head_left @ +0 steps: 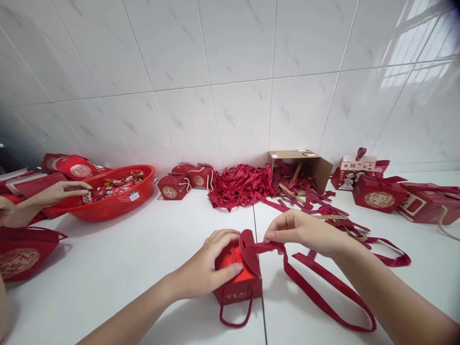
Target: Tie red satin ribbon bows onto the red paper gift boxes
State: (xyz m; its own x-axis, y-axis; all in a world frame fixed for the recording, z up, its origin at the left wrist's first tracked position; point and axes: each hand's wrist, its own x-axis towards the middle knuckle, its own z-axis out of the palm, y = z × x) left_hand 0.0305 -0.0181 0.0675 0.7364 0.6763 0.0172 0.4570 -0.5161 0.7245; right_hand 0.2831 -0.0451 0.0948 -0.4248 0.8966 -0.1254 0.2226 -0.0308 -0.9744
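A small red gift box [237, 293] with a dark red cord handle stands on the white table in front of me. My left hand [215, 261] is wrapped over its top and left side, thumb on the top. One rounded flap [250, 254] with a hole stands up at the box's right. My right hand [293, 230] pinches a dark red ribbon [323, 302] just right of that flap. The ribbon's short end reaches to the flap's hole, while its long part loops across the table to the right.
A red plastic basin [118, 199] of wrapped candies stands left, with another person's hand [64, 191] at its rim. Behind lie a heap of red ribbons [240, 184] and a tipped cardboard box [323, 172] spilling strips. Finished-looking red boxes [381, 194] stand right; smaller ones [174, 186] stand by the wall.
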